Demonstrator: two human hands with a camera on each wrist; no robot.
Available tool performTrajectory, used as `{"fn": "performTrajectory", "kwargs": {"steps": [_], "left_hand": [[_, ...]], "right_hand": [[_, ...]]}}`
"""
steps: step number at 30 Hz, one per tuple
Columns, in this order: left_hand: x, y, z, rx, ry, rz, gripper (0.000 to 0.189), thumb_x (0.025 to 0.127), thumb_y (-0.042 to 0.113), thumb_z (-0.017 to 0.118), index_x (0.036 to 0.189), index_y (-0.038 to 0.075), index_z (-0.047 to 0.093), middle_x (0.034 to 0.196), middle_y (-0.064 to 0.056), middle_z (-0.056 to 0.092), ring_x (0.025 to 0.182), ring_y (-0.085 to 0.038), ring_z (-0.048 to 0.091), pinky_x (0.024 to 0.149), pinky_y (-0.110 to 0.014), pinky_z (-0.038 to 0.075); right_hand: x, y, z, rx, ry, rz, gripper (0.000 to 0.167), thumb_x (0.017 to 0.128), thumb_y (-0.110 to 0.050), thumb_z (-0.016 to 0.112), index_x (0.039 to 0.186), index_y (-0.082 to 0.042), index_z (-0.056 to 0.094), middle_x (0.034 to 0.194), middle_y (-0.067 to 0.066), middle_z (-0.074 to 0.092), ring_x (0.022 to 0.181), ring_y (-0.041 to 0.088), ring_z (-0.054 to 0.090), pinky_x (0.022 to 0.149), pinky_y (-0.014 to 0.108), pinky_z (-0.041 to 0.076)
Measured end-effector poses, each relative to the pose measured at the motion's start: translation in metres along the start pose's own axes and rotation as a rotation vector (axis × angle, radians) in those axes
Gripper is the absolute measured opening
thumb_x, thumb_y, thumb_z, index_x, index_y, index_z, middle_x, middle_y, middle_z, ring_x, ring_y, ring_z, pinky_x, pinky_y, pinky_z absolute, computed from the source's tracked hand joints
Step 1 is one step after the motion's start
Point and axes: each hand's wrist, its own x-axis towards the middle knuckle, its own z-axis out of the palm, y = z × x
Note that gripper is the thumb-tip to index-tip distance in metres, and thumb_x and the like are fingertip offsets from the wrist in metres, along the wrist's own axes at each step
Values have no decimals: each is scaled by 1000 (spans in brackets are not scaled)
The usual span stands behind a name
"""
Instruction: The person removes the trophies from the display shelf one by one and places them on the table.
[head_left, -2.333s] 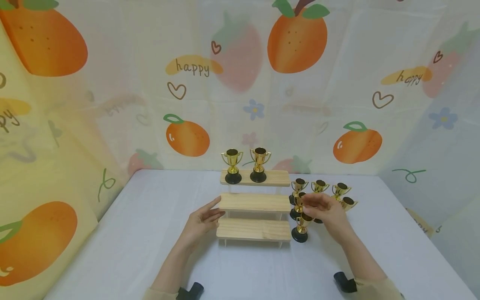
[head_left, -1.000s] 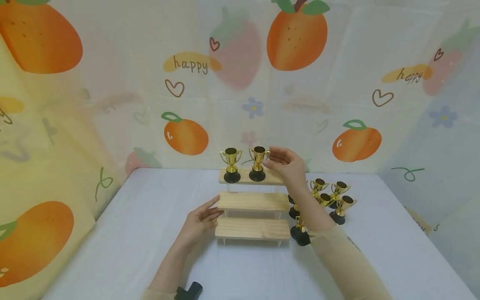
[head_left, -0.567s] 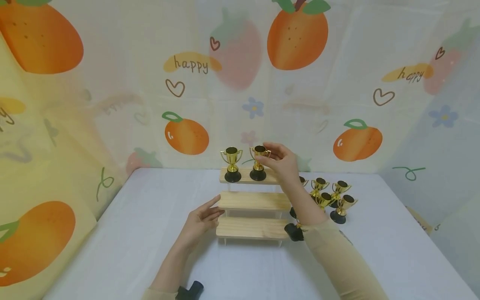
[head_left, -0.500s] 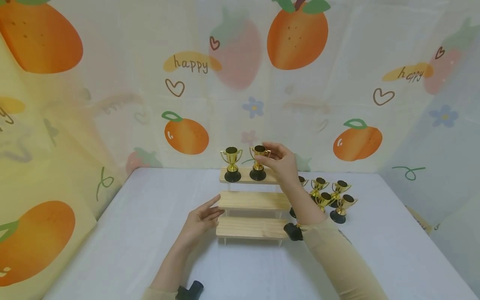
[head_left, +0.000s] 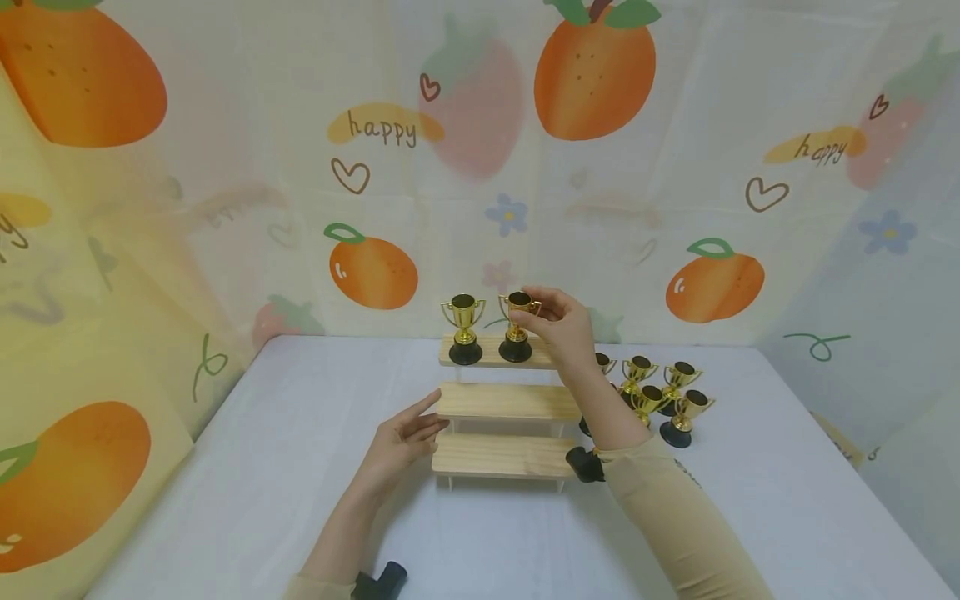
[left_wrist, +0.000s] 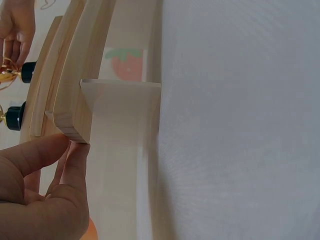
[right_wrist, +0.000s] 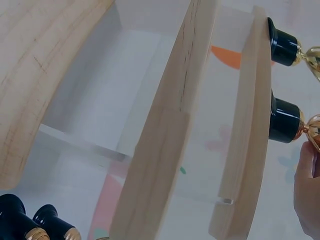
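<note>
A stepped wooden display stand has three boards on clear supports. On its top board stand two small gold trophy cups with black bases. The right-hand fingers and thumb pinch the right one, a trophy, whose base sits on the board; my right hand covers part of its cup. Left of it is the other trophy, untouched. My left hand holds the left end of the stand; in the left wrist view its thumb and fingertips press at the end of the nearest board.
Several more trophies stand right of the stand, among them a rear trophy and a trophy; some are partly hidden by the right forearm. A white cloth covers the table. A fruit-printed curtain hangs behind.
My right hand has gone from the trophies on the table up to the top board, then closed its fingers on the right trophy there. The left hand stays at the stand's end.
</note>
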Motion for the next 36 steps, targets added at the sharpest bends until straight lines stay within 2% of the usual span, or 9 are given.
{"fn": "performTrajectory", "kwargs": {"steps": [21, 30, 36], "left_hand": [[-2, 2, 0, 7, 3, 2, 71, 88, -10, 55, 148, 28, 46, 140, -21, 55, 134, -33, 54, 93, -17, 55], [-2, 2, 1, 13, -9, 19, 70, 89, -9, 56, 150, 23, 44, 140, -24, 54, 135, -36, 53, 92, -16, 54], [-1, 2, 1, -5, -4, 8, 70, 89, -10, 56, 149, 25, 45, 139, -23, 55, 134, -35, 54, 91, -16, 55]], "right_hand": [[-3, -3, -2, 14, 6, 6, 43, 84, -9, 77, 126, -7, 64, 97, -16, 68, 89, 3, 64, 84, 16, 58], [-7, -5, -17, -5, 5, -27, 48, 84, -11, 77, 130, -6, 62, 96, -16, 69, 89, 3, 66, 86, 18, 58], [-14, -9, -33, -32, 12, -20, 51, 84, -16, 78, 131, -7, 61, 94, -15, 68, 89, 3, 65, 85, 19, 57]]}}
